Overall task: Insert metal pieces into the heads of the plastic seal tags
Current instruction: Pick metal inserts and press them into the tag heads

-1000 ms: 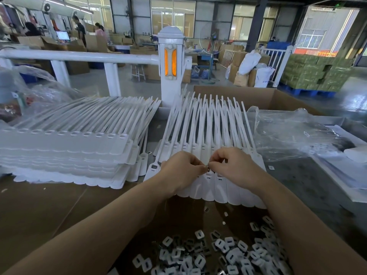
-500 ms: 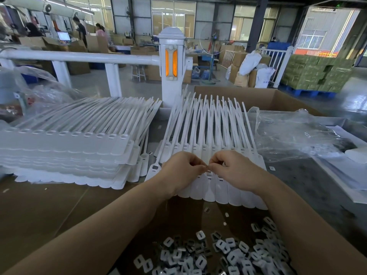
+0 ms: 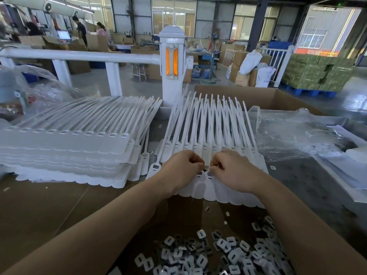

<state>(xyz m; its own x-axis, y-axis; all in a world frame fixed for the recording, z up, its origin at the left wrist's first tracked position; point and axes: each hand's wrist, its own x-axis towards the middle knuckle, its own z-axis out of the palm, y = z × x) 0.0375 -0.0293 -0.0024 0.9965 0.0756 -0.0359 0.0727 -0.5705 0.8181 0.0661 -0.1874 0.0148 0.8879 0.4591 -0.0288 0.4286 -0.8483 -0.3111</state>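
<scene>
Over the seal tag strip, left hand and right hand are curling fingertips together at adjacent heads; any pinched metal piece is hidden.

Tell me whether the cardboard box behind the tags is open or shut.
Open: the cardboard box has its flaps turned outward, exposing the inner walls. Its contents cannot be seen past the seal tags.

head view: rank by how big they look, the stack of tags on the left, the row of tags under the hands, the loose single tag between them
1. Stack of tags: largest.
2. Row of tags: somewhat smaller, partly covered by the hands.
3. Loose single tag: by far the smallest.
</scene>
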